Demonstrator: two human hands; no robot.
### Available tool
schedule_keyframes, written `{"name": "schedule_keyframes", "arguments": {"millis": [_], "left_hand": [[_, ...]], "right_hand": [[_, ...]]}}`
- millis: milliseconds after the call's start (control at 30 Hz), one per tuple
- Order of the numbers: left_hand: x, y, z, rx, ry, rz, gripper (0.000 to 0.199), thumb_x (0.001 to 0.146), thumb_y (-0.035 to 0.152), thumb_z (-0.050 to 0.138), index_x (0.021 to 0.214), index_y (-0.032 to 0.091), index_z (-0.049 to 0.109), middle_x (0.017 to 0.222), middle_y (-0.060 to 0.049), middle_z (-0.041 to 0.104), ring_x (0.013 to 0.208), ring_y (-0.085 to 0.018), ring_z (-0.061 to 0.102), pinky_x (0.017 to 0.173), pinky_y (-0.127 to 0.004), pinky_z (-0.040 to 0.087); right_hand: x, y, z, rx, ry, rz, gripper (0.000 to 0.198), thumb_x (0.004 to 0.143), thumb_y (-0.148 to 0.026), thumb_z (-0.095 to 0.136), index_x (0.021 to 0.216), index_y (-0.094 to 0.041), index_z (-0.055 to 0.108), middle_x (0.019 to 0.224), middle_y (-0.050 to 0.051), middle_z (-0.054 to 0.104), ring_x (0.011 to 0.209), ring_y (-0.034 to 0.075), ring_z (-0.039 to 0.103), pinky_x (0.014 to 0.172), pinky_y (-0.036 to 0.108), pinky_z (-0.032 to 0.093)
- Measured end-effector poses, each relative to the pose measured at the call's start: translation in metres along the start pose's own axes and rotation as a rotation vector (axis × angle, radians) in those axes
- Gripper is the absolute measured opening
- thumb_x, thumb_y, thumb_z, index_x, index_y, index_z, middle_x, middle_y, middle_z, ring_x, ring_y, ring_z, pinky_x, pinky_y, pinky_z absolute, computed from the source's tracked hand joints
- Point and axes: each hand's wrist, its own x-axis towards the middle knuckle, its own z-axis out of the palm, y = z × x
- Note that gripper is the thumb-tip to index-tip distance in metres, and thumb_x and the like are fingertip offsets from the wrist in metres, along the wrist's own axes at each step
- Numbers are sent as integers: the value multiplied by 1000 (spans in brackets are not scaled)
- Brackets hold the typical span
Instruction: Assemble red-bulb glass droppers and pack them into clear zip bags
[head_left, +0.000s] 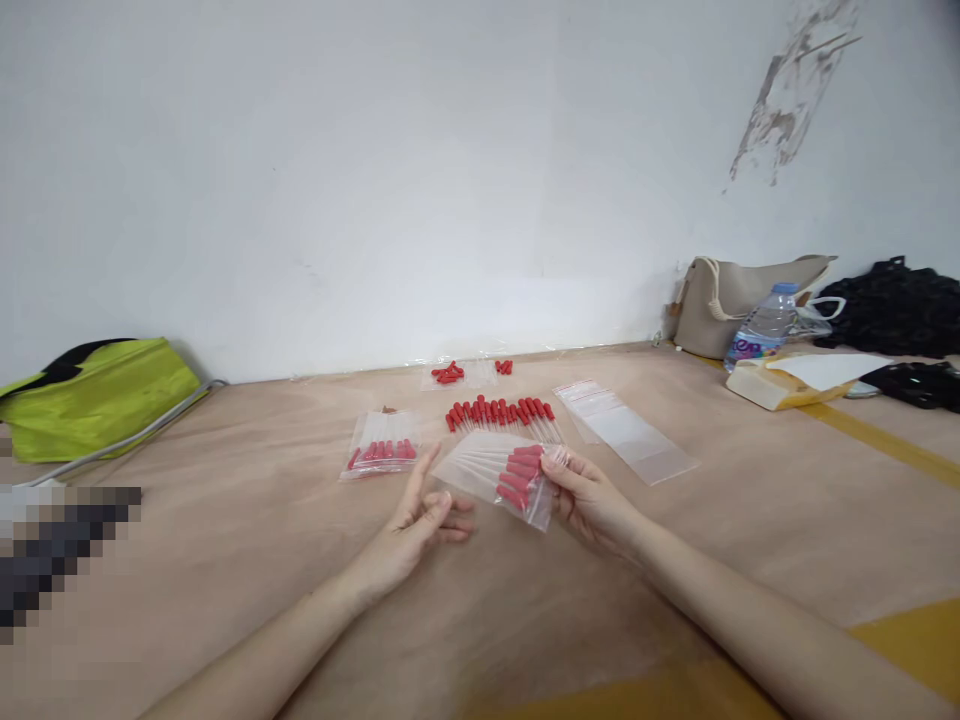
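My right hand [589, 495] pinches the zip end of a clear bag [480, 458] between thumb and fingers. Inside that bag lie several red-handled tools with thin metal shafts, their exact kind unclear. Just left of the bag, my left hand [424, 515] has its fingers apart and holds nothing. Behind the held bag, a row of loose red-handled tools [499, 412] lies with shafts pointing toward me. To the left rests a filled bag [380, 450] with similar red handles in it. Flat clear zip bags [630, 432] lie to the right.
Small red pieces [448, 374] lie on clear plastic by the wall. A yellow-green bag [105, 400] sits at left. At right stand a beige bag [739, 295], a water bottle [761, 330], a yellow paper envelope [795, 382] and a black bundle [896, 310].
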Motion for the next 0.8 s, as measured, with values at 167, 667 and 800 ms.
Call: {"name": "schedule_keyframes", "arguments": {"millis": [167, 667, 800], "left_hand": [[-2, -4, 16, -273, 16, -113, 35, 80, 33, 57, 111, 20, 48, 109, -6, 60, 96, -18, 59, 85, -33, 47], [80, 66, -97, 499, 319, -265, 43, 54, 22, 73, 92, 14, 54, 58, 3, 59, 44, -11, 54, 43, -21, 41], [101, 67, -104, 636, 297, -315, 39, 53, 20, 70, 89, 14, 56, 58, 1, 60, 48, -14, 56, 44, -22, 40]], "right_hand": [[-10, 19, 15, -91, -174, 107, 25, 69, -35, 66, 83, -18, 54, 89, 4, 64, 83, 15, 61, 78, 32, 46], [19, -74, -126, -1651, 746, -144, 22, 73, -36, 51, 72, -18, 62, 78, 7, 63, 73, 20, 57, 60, 28, 39], [19, -77, -150, -1696, 838, 41, 41, 68, -45, 57, 93, -14, 62, 96, 13, 62, 88, 26, 57, 66, 31, 42]]}}
